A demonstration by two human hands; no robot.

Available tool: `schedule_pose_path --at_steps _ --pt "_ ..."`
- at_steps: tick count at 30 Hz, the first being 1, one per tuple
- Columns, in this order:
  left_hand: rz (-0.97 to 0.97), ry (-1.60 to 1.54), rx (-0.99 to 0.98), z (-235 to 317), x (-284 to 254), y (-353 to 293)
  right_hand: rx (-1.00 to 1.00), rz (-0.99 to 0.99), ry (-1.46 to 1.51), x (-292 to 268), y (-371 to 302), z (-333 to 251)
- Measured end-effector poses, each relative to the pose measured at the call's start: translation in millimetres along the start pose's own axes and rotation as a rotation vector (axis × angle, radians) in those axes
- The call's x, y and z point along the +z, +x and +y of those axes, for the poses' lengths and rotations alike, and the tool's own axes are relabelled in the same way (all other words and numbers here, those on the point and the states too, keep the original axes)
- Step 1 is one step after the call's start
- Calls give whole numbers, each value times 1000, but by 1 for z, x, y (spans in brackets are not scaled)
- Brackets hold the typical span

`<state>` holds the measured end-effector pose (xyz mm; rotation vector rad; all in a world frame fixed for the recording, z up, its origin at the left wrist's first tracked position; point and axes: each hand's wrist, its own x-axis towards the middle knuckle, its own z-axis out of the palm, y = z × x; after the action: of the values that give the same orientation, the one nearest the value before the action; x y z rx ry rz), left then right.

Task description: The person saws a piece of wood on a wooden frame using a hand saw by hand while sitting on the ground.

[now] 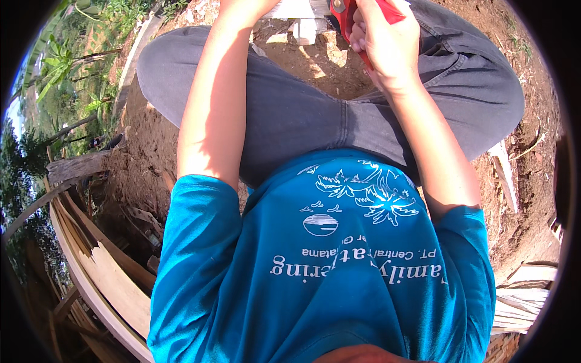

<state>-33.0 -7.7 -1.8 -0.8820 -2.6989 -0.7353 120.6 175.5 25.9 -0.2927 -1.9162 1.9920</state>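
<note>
My right hand point(387, 45) is closed around a red tool point(345, 17), with a round metal bolt showing on its side. The tool's far end runs out past the top edge, so its exact kind is hidden. My left hand point(248, 6) is only partly in view at the top; its fingers are cut off. Between the two hands a pale, roughly cut piece of wood point(296, 9) shows at the top edge, and the left hand is nearest to its left end.
I sit with legs in grey trousers point(290, 109) folded on brown soil. Wood chips point(331, 51) lie between my knees. Long split boards point(112, 266) lean at the lower left, a weathered log end point(78, 166) above them. More split wood point(520, 302) lies at the lower right.
</note>
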Motion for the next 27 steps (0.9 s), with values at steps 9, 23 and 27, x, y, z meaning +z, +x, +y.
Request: schedule_pose_path --at_steps 9,23,27 --pt "27 2 55 6 -2 0 247 -11 231 -66 -78 -73" --pt "-91 -79 -123 16 -9 0 145 14 187 21 7 19" --pt "24 -124 -28 24 -10 -6 224 10 258 15 -5 8"
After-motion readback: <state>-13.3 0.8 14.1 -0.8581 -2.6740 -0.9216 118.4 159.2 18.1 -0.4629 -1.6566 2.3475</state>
